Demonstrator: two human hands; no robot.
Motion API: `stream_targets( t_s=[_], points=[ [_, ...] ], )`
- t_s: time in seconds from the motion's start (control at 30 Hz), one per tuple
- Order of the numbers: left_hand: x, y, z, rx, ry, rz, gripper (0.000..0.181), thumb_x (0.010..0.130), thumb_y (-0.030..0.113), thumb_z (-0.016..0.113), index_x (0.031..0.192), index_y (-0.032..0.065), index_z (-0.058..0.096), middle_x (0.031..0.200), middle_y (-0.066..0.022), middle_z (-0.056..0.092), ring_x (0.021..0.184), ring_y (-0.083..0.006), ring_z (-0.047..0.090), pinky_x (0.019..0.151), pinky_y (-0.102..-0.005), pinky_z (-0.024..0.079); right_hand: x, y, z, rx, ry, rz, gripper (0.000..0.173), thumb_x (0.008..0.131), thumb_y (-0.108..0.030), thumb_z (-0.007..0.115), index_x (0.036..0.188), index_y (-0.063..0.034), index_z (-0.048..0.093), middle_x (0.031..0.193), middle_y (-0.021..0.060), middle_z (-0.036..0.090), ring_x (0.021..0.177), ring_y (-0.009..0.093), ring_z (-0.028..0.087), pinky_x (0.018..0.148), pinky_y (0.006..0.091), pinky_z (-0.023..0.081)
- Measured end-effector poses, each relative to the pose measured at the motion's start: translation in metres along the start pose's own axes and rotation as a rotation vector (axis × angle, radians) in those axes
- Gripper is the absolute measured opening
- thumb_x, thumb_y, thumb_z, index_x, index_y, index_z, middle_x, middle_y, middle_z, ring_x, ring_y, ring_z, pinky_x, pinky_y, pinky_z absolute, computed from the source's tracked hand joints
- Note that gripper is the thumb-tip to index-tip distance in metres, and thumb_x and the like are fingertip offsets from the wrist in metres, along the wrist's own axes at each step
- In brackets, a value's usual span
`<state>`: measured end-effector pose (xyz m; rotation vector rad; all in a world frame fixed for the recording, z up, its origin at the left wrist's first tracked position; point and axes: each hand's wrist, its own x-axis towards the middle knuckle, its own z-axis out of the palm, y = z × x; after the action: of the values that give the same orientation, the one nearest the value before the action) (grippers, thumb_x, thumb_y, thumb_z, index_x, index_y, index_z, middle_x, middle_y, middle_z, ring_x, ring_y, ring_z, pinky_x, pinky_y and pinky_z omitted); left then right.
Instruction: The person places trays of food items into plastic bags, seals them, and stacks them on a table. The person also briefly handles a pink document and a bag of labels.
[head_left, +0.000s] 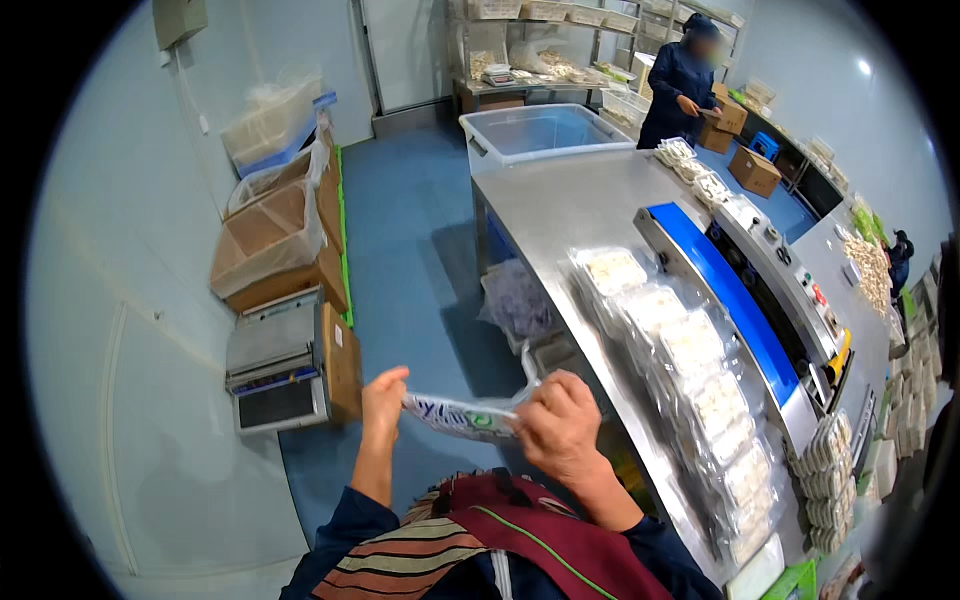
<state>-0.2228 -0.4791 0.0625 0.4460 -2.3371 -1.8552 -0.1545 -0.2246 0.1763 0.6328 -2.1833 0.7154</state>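
Note:
A printed plastic bag, white with blue and green marks, is stretched between my hands in front of my body. My left hand pinches its left end, and my right hand grips its right end, where a loose strip of plastic sticks up. To the right, stacked clear-wrapped trays of pale food line the steel table. Beyond them on the table stands a sealing machine with a blue conveyor belt.
A clear plastic tub stands at the table's far end. Lined cardboard boxes and a grey appliance are along the left wall. A co-worker in dark blue stands at the back; another person is far right.

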Motion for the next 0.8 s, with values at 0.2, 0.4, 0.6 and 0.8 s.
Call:
stream_targets(
  t_s=[0.2,0.4,0.6,0.8],
  points=[
    [0.076,0.091,0.054,0.060,-0.537,0.593,0.027,0.078,0.023,0.065,0.096,0.0020,0.063,0.088,-0.0089,0.063,0.080,-0.0158,0.059,0.066,-0.0267,0.045,0.085,0.065,0.078,0.078,-0.198,-0.173,0.021,0.060,-0.012,0.068,0.064,-0.0069,0.049,0.069,0.0043,0.050,0.061,0.019,0.053,0.057,0.0322,0.045],
    [0.201,0.061,0.080,-0.099,-1.095,-0.070,0.023,0.080,0.021,0.064,0.088,-0.0010,0.063,0.071,0.0030,0.059,0.067,-0.0037,0.047,0.058,-0.0206,0.040,0.153,0.156,0.129,0.004,-0.140,0.073,0.015,0.067,-0.006,0.068,0.065,-0.0054,0.054,0.047,0.0046,0.042,0.037,0.021,0.045,0.037,0.0293,0.034],
    [0.328,0.065,0.139,-0.003,-1.191,-0.033,0.022,0.084,0.022,0.059,0.086,0.0005,0.062,0.066,0.0018,0.056,0.063,-0.0031,0.047,0.054,-0.0198,0.038,0.214,0.234,0.158,-0.169,0.014,0.460,0.012,0.070,-0.008,0.068,0.064,-0.0052,0.058,0.053,0.0086,0.052,0.042,0.023,0.051,0.039,0.0301,0.038],
    [0.412,0.057,0.237,-0.036,-0.972,0.056,0.017,0.085,0.017,0.053,0.077,0.0025,0.057,0.054,-0.0002,0.052,0.043,-0.0060,0.047,0.040,-0.0222,0.037,0.244,0.352,0.189,-0.207,0.128,0.875,0.013,0.074,-0.012,0.065,0.068,-0.0005,0.060,0.053,0.0133,0.053,0.044,0.024,0.052,0.043,0.0293,0.040]
  ],
)
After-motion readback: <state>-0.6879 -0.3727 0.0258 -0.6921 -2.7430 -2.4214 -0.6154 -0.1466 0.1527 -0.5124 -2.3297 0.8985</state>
